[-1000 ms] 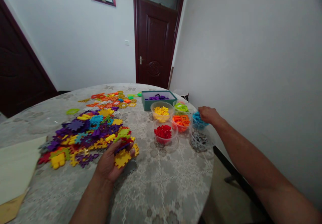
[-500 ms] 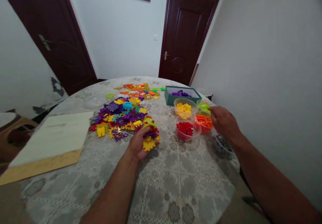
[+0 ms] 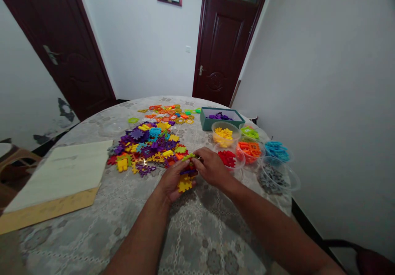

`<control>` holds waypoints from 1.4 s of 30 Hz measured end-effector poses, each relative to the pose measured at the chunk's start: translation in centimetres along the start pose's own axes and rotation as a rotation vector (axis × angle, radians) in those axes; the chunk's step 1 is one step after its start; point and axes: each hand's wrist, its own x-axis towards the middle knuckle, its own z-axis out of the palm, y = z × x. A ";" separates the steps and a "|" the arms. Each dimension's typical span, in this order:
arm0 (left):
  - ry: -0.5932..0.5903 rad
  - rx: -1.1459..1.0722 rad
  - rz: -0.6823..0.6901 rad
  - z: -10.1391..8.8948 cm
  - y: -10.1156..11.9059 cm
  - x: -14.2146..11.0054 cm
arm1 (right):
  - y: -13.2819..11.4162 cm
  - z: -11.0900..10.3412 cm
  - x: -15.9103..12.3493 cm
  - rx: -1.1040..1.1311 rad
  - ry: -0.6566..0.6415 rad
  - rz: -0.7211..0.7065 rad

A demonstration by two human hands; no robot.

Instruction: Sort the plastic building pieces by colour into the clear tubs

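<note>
Head view: both forearms reach in over the table (image 3: 197, 229), and the hands meet above it, between the pile and the bowls. The left arm slants from the near edge toward far right; the left hand (image 3: 172, 181) is cupped, thumb along the upper side and fingers underneath, clamped on a small stack: a yellow piece (image 3: 185, 184) at the near side, a purple piece (image 3: 189, 171) above it and a green piece (image 3: 188, 157) on top. The right arm comes in from the near right corner, pointing left and far. The right hand (image 3: 212, 167) has its back up, with thumb and fingers bent together at the right end of the stack; the fingertips are partly hidden, so I cannot tell whether they pinch anything. The mixed pile (image 3: 137, 133) lies to the far left of the left hand. To the right, clear bowls (image 3: 290, 178) hold sorted pieces; the red bits (image 3: 227, 158) are nearest the right hand.
</note>
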 end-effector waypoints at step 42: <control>0.004 -0.021 -0.019 0.4 0.5 -0.2 | 12.5 -14.0 -0.6 0.037 0.300 0.462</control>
